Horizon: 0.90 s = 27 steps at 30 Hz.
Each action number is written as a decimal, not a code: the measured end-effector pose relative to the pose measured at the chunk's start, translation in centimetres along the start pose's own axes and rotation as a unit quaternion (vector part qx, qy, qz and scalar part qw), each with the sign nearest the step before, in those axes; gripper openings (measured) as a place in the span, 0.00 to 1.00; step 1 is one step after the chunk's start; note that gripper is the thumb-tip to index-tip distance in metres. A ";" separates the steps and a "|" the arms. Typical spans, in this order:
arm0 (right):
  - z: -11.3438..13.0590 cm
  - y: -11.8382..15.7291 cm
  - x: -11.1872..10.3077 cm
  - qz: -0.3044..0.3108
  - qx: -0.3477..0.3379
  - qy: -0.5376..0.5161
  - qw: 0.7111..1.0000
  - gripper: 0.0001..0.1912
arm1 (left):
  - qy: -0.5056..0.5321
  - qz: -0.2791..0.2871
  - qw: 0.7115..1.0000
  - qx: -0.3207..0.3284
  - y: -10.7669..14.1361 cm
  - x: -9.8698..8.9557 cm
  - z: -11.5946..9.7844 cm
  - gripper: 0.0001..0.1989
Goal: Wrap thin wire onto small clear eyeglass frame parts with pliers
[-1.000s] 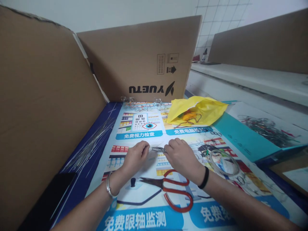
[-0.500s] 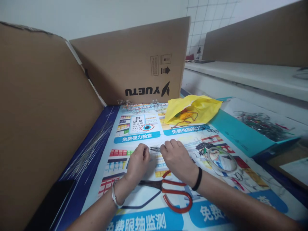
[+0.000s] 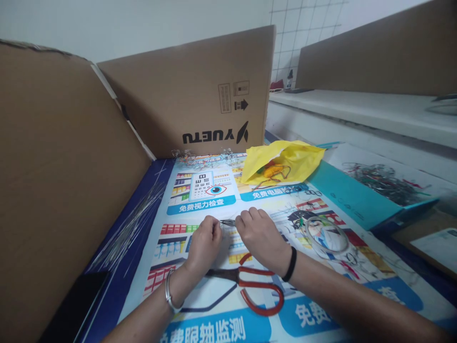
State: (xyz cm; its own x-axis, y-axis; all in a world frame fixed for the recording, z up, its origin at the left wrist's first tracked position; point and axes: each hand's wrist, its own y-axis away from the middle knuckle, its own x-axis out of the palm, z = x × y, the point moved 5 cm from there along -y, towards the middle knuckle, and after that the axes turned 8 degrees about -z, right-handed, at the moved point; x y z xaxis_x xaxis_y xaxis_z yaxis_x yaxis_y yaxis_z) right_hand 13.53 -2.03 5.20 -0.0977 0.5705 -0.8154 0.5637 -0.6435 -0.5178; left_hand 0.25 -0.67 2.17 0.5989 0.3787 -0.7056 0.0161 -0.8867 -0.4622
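My right hand (image 3: pixel 263 239) is closed around a small pair of needle-nose pliers (image 3: pixel 227 222), whose metal jaws point left toward my other hand. My left hand (image 3: pixel 204 243) is closed in a pinch just beside the plier tips; what lies between its fingers is too small to make out. Below both hands, large scissors (image 3: pixel 233 275) with red handles lie on the printed poster sheet (image 3: pixel 210 324), their blades partly behind my left wrist.
Cardboard panels (image 3: pixel 200 90) stand at the left and back. Thin straight wires (image 3: pixel 130 228) lie at left near a black flat object (image 3: pixel 76 305). Rightward are a wire coil (image 3: pixel 346 238), a yellow bag (image 3: pixel 303 159) and a teal box (image 3: pixel 342 195) holding tangled wire pieces (image 3: pixel 378 181).
The whole view has shifted slightly. Both hands keep nearly the same place and grip, with the pliers still between them.
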 end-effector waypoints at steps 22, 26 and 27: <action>-3.3 0.4 3.5 0.146 0.167 -0.155 0.963 0.10 | 0.504 0.075 0.846 -0.157 -0.6 -0.4 0.8 0.10; -3.2 0.4 3.7 0.161 0.175 -0.211 0.948 0.11 | 0.549 0.093 0.810 -0.184 -0.4 -0.1 0.7 0.09; -3.2 0.4 3.7 0.163 0.178 -0.223 0.945 0.11 | 0.546 0.089 0.811 -0.191 -0.4 -0.1 0.8 0.09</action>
State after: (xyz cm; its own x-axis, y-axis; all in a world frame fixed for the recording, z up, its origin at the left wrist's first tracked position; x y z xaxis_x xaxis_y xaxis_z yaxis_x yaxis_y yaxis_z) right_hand 16.01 1.48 2.79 -0.3467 0.0915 -0.9335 0.3203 -0.9238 -0.2095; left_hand -0.49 -0.18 1.97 0.9672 -0.0410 0.2506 -0.0273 -0.9979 -0.0581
